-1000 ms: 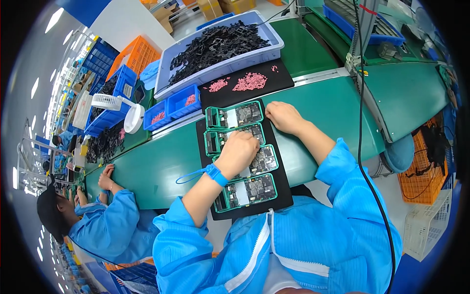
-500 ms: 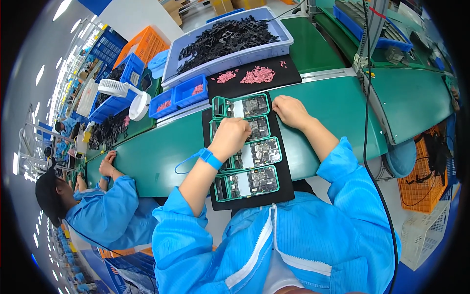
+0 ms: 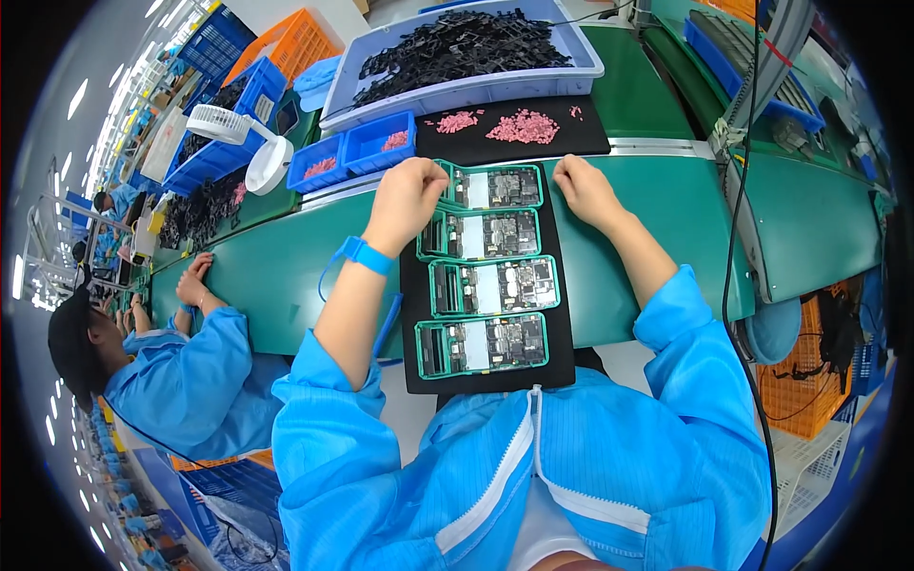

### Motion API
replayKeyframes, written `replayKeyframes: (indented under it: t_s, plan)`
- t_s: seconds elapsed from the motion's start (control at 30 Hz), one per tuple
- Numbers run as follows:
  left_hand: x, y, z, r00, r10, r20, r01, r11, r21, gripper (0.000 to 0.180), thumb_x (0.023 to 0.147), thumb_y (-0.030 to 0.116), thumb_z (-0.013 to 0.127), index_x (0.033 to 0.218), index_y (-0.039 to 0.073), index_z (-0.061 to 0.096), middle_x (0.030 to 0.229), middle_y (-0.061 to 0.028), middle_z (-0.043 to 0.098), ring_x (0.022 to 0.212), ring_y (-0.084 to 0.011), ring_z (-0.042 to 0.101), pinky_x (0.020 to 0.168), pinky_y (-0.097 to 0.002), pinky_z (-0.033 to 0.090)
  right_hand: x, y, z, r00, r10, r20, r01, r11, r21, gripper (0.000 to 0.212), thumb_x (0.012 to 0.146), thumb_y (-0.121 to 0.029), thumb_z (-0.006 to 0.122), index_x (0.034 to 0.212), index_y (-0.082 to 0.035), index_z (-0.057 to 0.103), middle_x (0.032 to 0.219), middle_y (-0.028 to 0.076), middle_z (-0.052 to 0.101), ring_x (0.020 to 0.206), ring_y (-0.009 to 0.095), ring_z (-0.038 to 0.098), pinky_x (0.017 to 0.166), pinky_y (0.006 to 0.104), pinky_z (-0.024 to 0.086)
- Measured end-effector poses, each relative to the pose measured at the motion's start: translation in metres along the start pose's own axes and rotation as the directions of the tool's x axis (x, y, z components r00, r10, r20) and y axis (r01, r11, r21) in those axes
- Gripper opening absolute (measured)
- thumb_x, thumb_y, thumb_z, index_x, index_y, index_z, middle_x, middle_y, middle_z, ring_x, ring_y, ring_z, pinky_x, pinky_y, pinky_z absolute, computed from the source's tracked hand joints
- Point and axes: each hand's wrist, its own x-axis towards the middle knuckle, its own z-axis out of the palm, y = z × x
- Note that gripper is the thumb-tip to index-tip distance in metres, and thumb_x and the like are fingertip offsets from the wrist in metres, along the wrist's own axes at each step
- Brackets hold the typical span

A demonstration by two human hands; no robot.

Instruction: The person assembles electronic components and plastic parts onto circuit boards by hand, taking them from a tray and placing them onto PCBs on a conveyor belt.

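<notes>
Several green-framed, phone-like housings with circuit boards lie in a column on a black mat [image 3: 562, 328]. At the far end, my left hand [image 3: 407, 198] is closed in a pinch over the left end of the farthest housing [image 3: 500, 188]; whatever it may hold is hidden. Just off that housing's right end, over the green bench, my right hand [image 3: 586, 190] has its fingers curled and their tips together. I cannot make out anything between them. Closer to me lie a second housing [image 3: 486, 234], a third [image 3: 500, 286] and the nearest one [image 3: 486, 344].
Beyond the housings, small pink pieces [image 3: 524, 127] lie in piles on a dark mat. Behind stands a large bin [image 3: 457, 90] of black parts. Small blue trays [image 3: 357, 143] with pink pieces and a white fan [image 3: 271, 164] are at left. A co-worker's hand [image 3: 193, 282] rests farther left.
My left hand has moved from the second housing up and left to the farthest one's left end. My right hand stays near the farthest housing's right end. The view has shifted slightly.
</notes>
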Motion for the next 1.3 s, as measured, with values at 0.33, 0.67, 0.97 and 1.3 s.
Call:
replayKeyframes:
  t_s: [0.33,0.67,0.97,1.3]
  plan:
    - [0.084,-0.044,0.040,0.966,0.059,0.253,-0.109,0.976,0.188,0.009,0.076,0.011,0.065,0.080,0.004,0.065,0.082,-0.0168,0.066,0.080,-0.0343,0.064,0.073,-0.0417,0.051,0.064,0.015,0.000,1.000,0.010,0.024,0.002,0.898,-0.440,0.011,0.077,-0.001,0.052,0.087,0.000,0.055,0.090,0.022,0.060,0.086,0.039,0.060,0.076,0.0463,0.049]
    - [0.122,-0.071,0.097,0.886,0.030,0.463,-0.120,0.979,0.165,0.015,0.079,0.020,0.063,0.081,0.006,0.070,0.082,-0.0182,0.067,0.084,-0.0339,0.065,0.077,-0.0426,0.051,0.104,0.005,0.009,0.999,-0.036,0.002,0.032,0.860,-0.510,0.007,0.077,-0.005,0.055,0.083,-0.002,0.057,0.085,0.018,0.060,0.085,0.036,0.062,0.075,0.0449,0.051]
    - [0.122,-0.098,0.055,0.944,-0.151,0.294,0.058,0.952,0.302,0.009,0.074,0.013,0.065,0.080,0.008,0.069,0.082,-0.0158,0.068,0.083,-0.0341,0.065,0.076,-0.0436,0.052,0.161,-0.016,0.061,0.996,0.022,0.089,0.005,0.955,-0.297,0.012,0.077,-0.015,0.059,0.080,-0.005,0.066,0.082,0.018,0.067,0.080,0.036,0.065,0.071,0.0466,0.052]
    - [0.127,-0.102,0.072,0.969,-0.115,0.219,0.029,0.932,0.360,0.009,0.072,0.013,0.069,0.077,0.007,0.070,0.078,-0.0159,0.067,0.078,-0.0339,0.065,0.074,-0.0430,0.052,0.170,-0.032,0.082,0.968,0.172,0.185,-0.071,0.888,-0.454,0.011,0.072,-0.007,0.061,0.081,-0.002,0.067,0.084,0.021,0.068,0.084,0.037,0.066,0.074,0.0453,0.053]
